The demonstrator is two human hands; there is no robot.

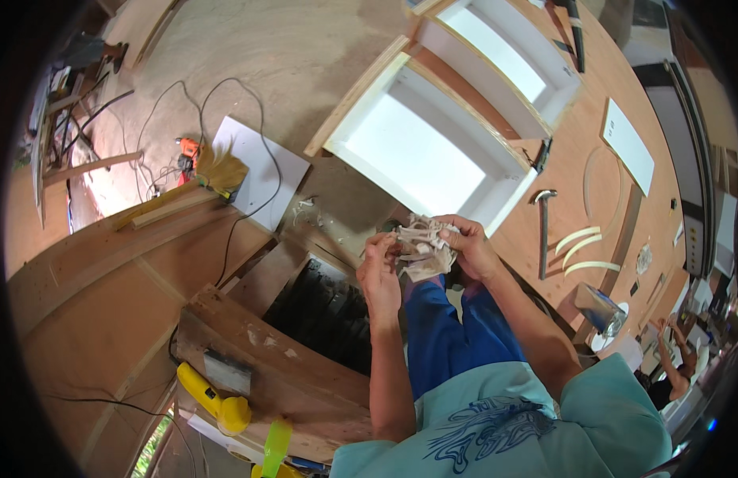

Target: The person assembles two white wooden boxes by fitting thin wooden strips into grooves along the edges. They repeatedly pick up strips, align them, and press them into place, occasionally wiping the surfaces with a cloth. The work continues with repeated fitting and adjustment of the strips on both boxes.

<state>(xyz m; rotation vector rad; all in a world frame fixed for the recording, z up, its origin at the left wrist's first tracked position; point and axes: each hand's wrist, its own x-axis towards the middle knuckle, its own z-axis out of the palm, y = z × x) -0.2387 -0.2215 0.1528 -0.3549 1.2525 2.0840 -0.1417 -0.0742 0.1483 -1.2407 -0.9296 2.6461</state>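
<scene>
Both of my hands meet in front of my body around a crumpled, off-white rag point(426, 248), bunched into loose folds. My left hand point(379, 276) has its fingers bent and pinched at the rag's left edge. On the other side, my right hand point(469, 245) grips the rag with the thumb over its top. Just beyond the hands stands an open wooden drawer box point(420, 131) with white inner faces. A hammer point(543, 231) lies on the wooden work surface point(576, 199) right of my right hand.
At the lower left, a yellow power tool point(213, 398) rests on a wooden ledge point(281, 358). A straw brush point(220, 169), a white panel point(253, 171) and an orange drill point(187, 147) with a trailing cord are far left. Curved pale strips point(584, 248) and a metal can point(598, 309) sit right.
</scene>
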